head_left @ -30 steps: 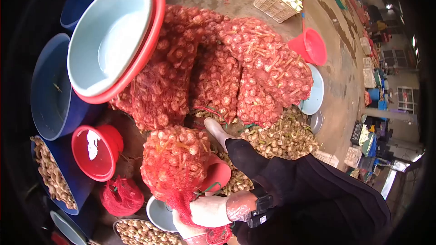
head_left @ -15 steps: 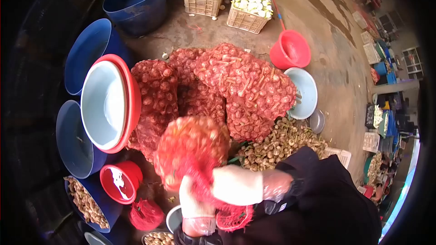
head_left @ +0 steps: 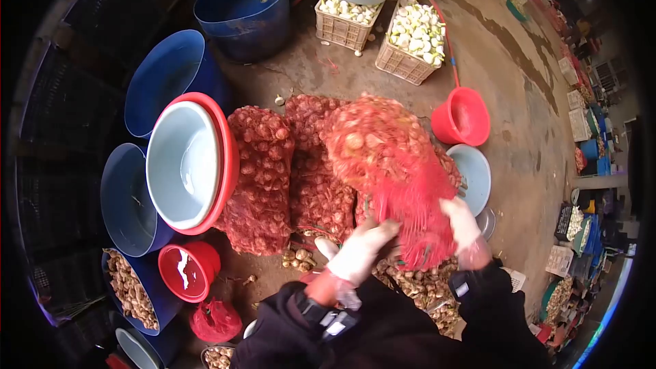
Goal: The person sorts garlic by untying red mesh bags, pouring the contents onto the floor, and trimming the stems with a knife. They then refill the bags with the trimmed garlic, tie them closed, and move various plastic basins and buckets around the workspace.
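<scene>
A red mesh sack of bulbs (head_left: 372, 140) lies tilted on top of other full sacks, blurred by motion. Its loose mesh mouth (head_left: 420, 222) hangs toward me. At the right edge of that mesh, my right hand (head_left: 459, 224), in a white glove, is closed on the netting. My left hand (head_left: 361, 254), also gloved, is just left of the loose mesh, with darkened fingertips pointing at it. Blur hides whether those fingers grip any netting. Beneath the mesh is a heap of loose brown bulbs (head_left: 427, 294).
More full sacks (head_left: 260, 178) stand ahead. Blue tubs (head_left: 242, 10), nested basins (head_left: 183, 164) and a red bucket (head_left: 188, 272) line the left. Crates of peeled white bulbs (head_left: 413, 37) are at the back. A red bucket (head_left: 461, 117) and pale basin (head_left: 471, 176) stand right.
The mesh sack has moved forward and right, from in front of me onto the other sacks. My hands, formerly together at its neck, are now apart. The view has shifted.
</scene>
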Tool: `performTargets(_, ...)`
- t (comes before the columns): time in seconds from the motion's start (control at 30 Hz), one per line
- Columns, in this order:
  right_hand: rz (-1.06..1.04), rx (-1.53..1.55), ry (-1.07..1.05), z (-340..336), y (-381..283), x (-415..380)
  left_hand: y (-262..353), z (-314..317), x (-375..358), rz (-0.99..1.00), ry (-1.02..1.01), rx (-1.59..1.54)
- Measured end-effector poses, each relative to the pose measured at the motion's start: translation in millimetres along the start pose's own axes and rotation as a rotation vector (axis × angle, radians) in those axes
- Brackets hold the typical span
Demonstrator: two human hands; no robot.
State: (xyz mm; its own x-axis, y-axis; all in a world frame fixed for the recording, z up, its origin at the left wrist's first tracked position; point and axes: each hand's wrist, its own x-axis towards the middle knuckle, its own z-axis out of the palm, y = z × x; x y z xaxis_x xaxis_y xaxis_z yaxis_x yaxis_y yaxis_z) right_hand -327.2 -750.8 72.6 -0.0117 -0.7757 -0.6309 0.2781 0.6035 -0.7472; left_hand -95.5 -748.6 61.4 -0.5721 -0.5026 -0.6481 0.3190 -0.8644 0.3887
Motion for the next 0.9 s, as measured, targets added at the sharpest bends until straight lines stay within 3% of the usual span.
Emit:
performTargets(0.07, 0.114, 0.249, 0.125, -10, -2, 26, 12, -35, -13, 0.087, 0.015, -0.141)
performTargets(0.1, 0.01, 0.167, 0.173, -10, -3, 33, 20, -56, -20, 0.116, 0.106, -0.108)
performTargets(0.2, 0.038, 0.264, 0.233, 0, -25, 41, 28, -118, -34, 0.153, 0.264, -0.192)
performTargets(0.27, 0.041, 0.027, 0.259, 20, -30, 39, 44, -128, -31, 0.157, 0.261, -0.269)
performTargets(0.3, 0.043, 0.045, 0.207, 25, -24, 47, 45, -142, -15, 0.109, 0.133, -0.263)
performTargets(0.47, 0.057, -0.118, 0.056, 46, -18, 86, 66, -100, 61, -0.178, 0.082, -0.095)
performTargets(0.5, 0.083, -0.144, 0.026, 49, -21, 94, 74, -96, 82, -0.261, -0.003, -0.079)
performTargets(0.53, 0.108, -0.178, -0.007, 53, -30, 105, 82, -89, 98, -0.288, -0.026, -0.073)
performTargets(0.6, 0.094, -0.252, -0.097, 75, -52, 132, 71, -85, 151, -0.138, -0.133, -0.328)
performTargets(0.63, 0.14, -0.345, -0.134, 83, -66, 145, 85, -75, 162, -0.208, -0.11, -0.43)
performTargets(0.67, -0.137, -1.066, -0.214, 76, -68, 161, 97, -71, 172, -0.212, -0.124, -0.455)
performTargets(0.73, -0.344, -1.515, -0.513, 79, -79, 199, 122, -66, 192, -0.19, -0.045, -0.519)
performTargets(0.8, -0.259, -1.553, -0.587, 86, -90, 225, 153, -71, 197, -0.22, -0.061, -0.616)
performTargets(0.83, -0.21, -1.362, -0.512, 88, -86, 241, 165, -74, 197, 0.083, -0.107, -0.254)
performTargets(0.87, -0.2, -1.364, -0.521, 87, -84, 252, 174, -77, 197, 0.375, -0.141, 0.113)
performTargets(0.9, -0.176, -1.299, -0.52, 96, -89, 263, 186, -81, 199, 0.375, -0.135, 0.109)
